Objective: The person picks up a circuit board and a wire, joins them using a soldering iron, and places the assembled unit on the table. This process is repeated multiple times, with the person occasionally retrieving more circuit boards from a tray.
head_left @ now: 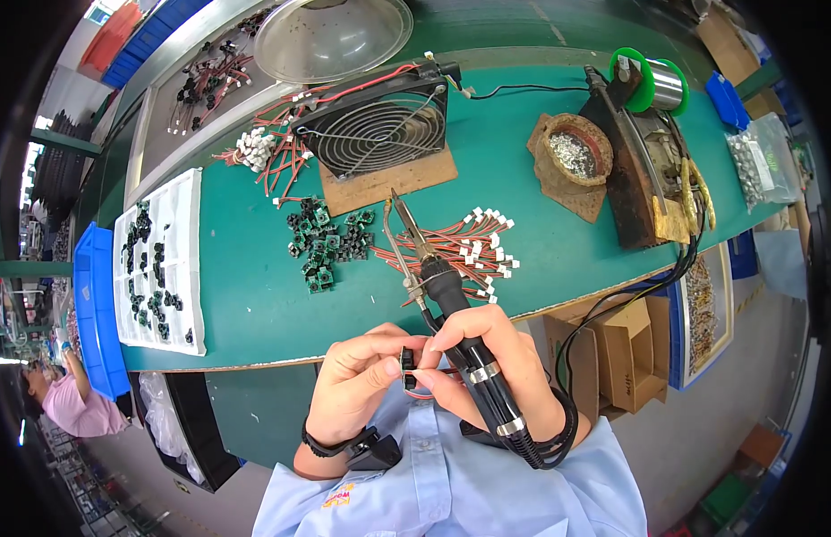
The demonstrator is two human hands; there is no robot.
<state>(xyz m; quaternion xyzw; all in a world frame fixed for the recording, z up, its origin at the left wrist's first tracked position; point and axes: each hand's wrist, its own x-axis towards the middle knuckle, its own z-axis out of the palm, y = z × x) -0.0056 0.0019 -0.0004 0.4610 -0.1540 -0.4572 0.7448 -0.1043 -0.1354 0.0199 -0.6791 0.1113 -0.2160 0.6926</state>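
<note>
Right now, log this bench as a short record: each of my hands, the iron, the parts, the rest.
Left hand: pinches a small black part
Right hand: holds a soldering iron, fingertips close by the same part
Iron tip: points away from the person
Bench middle: pile of small boards; beside it, red and black wires with white connectors
Bench left: white tray with more boards
Far side: black fan
Bench right: brownish bowl, green-ended wire spool
</note>
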